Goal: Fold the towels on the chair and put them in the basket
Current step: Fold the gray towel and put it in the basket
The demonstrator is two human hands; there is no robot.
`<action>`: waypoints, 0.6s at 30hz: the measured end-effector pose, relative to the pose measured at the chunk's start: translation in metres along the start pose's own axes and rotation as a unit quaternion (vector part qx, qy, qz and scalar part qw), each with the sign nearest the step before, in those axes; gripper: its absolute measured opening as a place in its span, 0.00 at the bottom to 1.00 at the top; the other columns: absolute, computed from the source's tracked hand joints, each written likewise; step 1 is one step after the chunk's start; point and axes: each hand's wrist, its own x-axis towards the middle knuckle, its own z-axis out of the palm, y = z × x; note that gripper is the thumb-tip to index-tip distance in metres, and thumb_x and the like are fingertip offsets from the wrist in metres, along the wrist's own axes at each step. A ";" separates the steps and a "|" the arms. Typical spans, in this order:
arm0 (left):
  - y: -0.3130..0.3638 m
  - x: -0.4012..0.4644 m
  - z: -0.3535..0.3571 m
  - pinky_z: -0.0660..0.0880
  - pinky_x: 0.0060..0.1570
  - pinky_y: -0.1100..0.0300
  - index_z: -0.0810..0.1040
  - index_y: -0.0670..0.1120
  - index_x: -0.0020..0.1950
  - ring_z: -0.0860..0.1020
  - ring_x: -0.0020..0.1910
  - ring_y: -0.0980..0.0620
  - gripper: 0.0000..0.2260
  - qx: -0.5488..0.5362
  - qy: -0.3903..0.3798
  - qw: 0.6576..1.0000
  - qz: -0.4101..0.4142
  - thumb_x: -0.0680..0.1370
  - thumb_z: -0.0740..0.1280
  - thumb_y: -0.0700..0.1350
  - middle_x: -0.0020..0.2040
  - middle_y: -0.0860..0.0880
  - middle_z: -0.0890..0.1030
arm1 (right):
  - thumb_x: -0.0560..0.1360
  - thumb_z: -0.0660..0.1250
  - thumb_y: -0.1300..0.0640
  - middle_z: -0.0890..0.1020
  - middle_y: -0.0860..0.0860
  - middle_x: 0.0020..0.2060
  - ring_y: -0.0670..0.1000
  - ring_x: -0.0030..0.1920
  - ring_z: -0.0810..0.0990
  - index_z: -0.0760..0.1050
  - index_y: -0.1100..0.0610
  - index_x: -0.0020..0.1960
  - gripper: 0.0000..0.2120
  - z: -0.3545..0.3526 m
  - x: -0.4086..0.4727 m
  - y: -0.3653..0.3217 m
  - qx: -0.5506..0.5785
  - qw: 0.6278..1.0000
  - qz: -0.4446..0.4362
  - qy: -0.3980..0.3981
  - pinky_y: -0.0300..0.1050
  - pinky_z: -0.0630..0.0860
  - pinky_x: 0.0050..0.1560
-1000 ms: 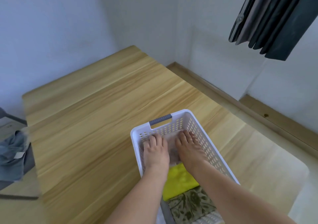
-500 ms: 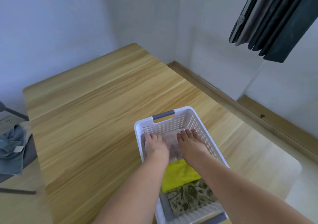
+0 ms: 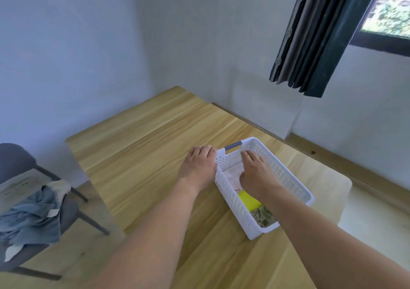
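My right hand (image 3: 255, 173) is down inside the white perforated basket (image 3: 286, 177), palm on the pale pinkish folded towel (image 3: 231, 175) at its far end; the fingers lie fairly straight and close together, pressing and not gripping. My left hand (image 3: 198, 166) is outside, on the wooden table (image 3: 137, 155) against the basket's left wall, fingers loosely curled with the tips near the far left corner by the grey handle (image 3: 233, 145). I cannot tell whether they actually hook the rim.

Nearer to me in the basket sit a yellow folded towel (image 3: 249, 201) and then a green leaf-patterned towel (image 3: 264, 216). A blue-grey towel (image 3: 31, 217) lies crumpled on the grey chair (image 3: 15, 162) to the left, with a paler cloth (image 3: 58, 187) beside it, so I judge the job unfinished.

What could go wrong from here:
- If I lift my right hand carelessly, the pale towel may cling to it and spring open, undoing the fold.
- The basket is light plastic; a sideways push from my left hand could slide it right, towards the table's near right edge, which is not far off.
- Pressing hard at the far end alone might tip the near end up and shift the yellow and patterned towels.
- Three towels already fill the floor of the basket, so the next ones must stack on top, where a loose fold could slump over the wall.
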 end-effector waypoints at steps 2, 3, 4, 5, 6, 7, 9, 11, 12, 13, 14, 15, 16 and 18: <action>-0.018 -0.026 -0.020 0.53 0.72 0.55 0.61 0.43 0.74 0.61 0.72 0.46 0.20 -0.009 0.007 1.000 0.007 0.82 0.54 0.48 0.73 0.46 0.64 | 0.74 0.59 0.64 0.67 0.53 0.70 0.54 0.70 0.64 0.60 0.60 0.72 0.26 -0.007 -0.019 -0.032 0.017 1.000 0.012 0.000 0.45 0.61 0.69; -0.027 -0.038 -0.029 0.54 0.72 0.55 0.60 0.43 0.74 0.61 0.72 0.46 0.21 -0.010 0.007 1.000 0.008 0.82 0.54 0.48 0.74 0.46 0.63 | 0.75 0.59 0.63 0.67 0.52 0.69 0.54 0.69 0.65 0.60 0.60 0.71 0.25 -0.011 -0.027 -0.047 0.020 1.000 0.015 0.002 0.45 0.62 0.67; -0.037 -0.049 -0.037 0.54 0.73 0.55 0.60 0.43 0.74 0.61 0.72 0.46 0.21 -0.010 0.004 1.000 0.008 0.82 0.55 0.49 0.74 0.46 0.63 | 0.75 0.59 0.63 0.67 0.52 0.69 0.54 0.68 0.65 0.60 0.59 0.71 0.25 -0.016 -0.034 -0.061 0.020 1.000 0.014 0.004 0.45 0.62 0.66; -0.046 -0.059 -0.045 0.55 0.73 0.55 0.59 0.44 0.75 0.61 0.72 0.46 0.22 -0.009 0.002 1.000 0.005 0.82 0.55 0.49 0.74 0.46 0.63 | 0.75 0.59 0.62 0.67 0.52 0.69 0.54 0.68 0.65 0.60 0.59 0.72 0.25 -0.020 -0.039 -0.075 0.019 1.000 0.011 0.007 0.45 0.63 0.66; -0.056 -0.068 -0.052 0.55 0.72 0.55 0.59 0.44 0.75 0.61 0.72 0.46 0.22 -0.008 0.005 1.000 -0.001 0.82 0.55 0.49 0.74 0.46 0.63 | 0.76 0.58 0.62 0.67 0.52 0.69 0.54 0.68 0.65 0.60 0.59 0.72 0.25 -0.023 -0.042 -0.089 0.022 1.000 0.009 0.010 0.45 0.63 0.65; -0.066 -0.075 -0.058 0.56 0.72 0.54 0.59 0.44 0.75 0.61 0.72 0.46 0.22 -0.007 0.012 1.000 -0.009 0.82 0.55 0.49 0.74 0.46 0.63 | 0.76 0.58 0.63 0.67 0.52 0.69 0.54 0.68 0.66 0.61 0.59 0.71 0.24 -0.026 -0.044 -0.101 0.025 1.000 0.005 0.010 0.44 0.63 0.64; -0.085 -0.091 -0.070 0.57 0.72 0.54 0.59 0.43 0.75 0.61 0.72 0.45 0.23 -0.014 0.026 0.999 -0.040 0.82 0.55 0.49 0.74 0.45 0.63 | 0.75 0.58 0.63 0.68 0.52 0.68 0.55 0.67 0.67 0.64 0.59 0.68 0.21 -0.029 -0.045 -0.127 0.027 1.000 -0.009 0.005 0.44 0.64 0.61; -0.103 -0.111 -0.079 0.58 0.71 0.53 0.58 0.43 0.75 0.61 0.72 0.45 0.23 -0.018 0.030 0.998 -0.052 0.82 0.55 0.49 0.74 0.45 0.63 | 0.74 0.58 0.64 0.68 0.53 0.68 0.56 0.66 0.66 0.65 0.60 0.68 0.21 -0.025 -0.047 -0.153 0.039 0.999 -0.019 0.005 0.45 0.64 0.61; -0.114 -0.119 -0.083 0.58 0.72 0.53 0.58 0.43 0.76 0.61 0.73 0.45 0.23 -0.021 0.032 0.998 -0.050 0.82 0.55 0.49 0.74 0.45 0.63 | 0.74 0.58 0.65 0.68 0.53 0.68 0.56 0.66 0.66 0.65 0.61 0.68 0.22 -0.023 -0.049 -0.167 0.048 0.999 -0.019 0.007 0.45 0.64 0.62; -0.126 -0.127 -0.086 0.57 0.72 0.53 0.58 0.43 0.76 0.60 0.73 0.45 0.23 -0.024 0.033 0.998 -0.047 0.82 0.55 0.50 0.74 0.45 0.63 | 0.74 0.58 0.65 0.68 0.54 0.69 0.56 0.67 0.66 0.64 0.61 0.69 0.23 -0.021 -0.053 -0.182 0.055 0.998 -0.017 0.009 0.45 0.64 0.63; -0.139 -0.136 -0.090 0.57 0.73 0.53 0.57 0.44 0.76 0.60 0.74 0.46 0.23 -0.025 0.036 0.998 -0.045 0.82 0.55 0.50 0.75 0.45 0.62 | 0.74 0.58 0.65 0.67 0.53 0.69 0.56 0.67 0.66 0.63 0.61 0.70 0.25 -0.019 -0.055 -0.198 0.058 0.998 -0.014 0.008 0.45 0.64 0.65; -0.153 -0.145 -0.095 0.56 0.73 0.53 0.57 0.44 0.76 0.59 0.74 0.46 0.23 -0.024 0.041 0.998 -0.044 0.82 0.55 0.50 0.75 0.45 0.62 | 0.74 0.58 0.64 0.66 0.53 0.70 0.56 0.68 0.66 0.62 0.61 0.72 0.26 -0.016 -0.057 -0.216 0.057 0.998 -0.013 0.007 0.45 0.64 0.66; -0.168 -0.152 -0.100 0.56 0.73 0.53 0.56 0.44 0.76 0.59 0.74 0.46 0.24 -0.024 0.047 0.998 -0.043 0.82 0.55 0.50 0.75 0.45 0.62 | 0.74 0.58 0.64 0.65 0.53 0.71 0.56 0.68 0.66 0.61 0.60 0.72 0.26 -0.015 -0.058 -0.233 0.054 0.998 -0.014 0.006 0.45 0.63 0.66; -0.202 -0.168 -0.108 0.55 0.73 0.54 0.55 0.43 0.77 0.59 0.74 0.46 0.24 -0.033 0.061 0.997 -0.039 0.82 0.54 0.49 0.75 0.45 0.62 | 0.75 0.58 0.63 0.65 0.53 0.71 0.56 0.69 0.65 0.61 0.60 0.72 0.26 -0.010 -0.057 -0.272 0.057 0.998 -0.013 0.014 0.46 0.63 0.66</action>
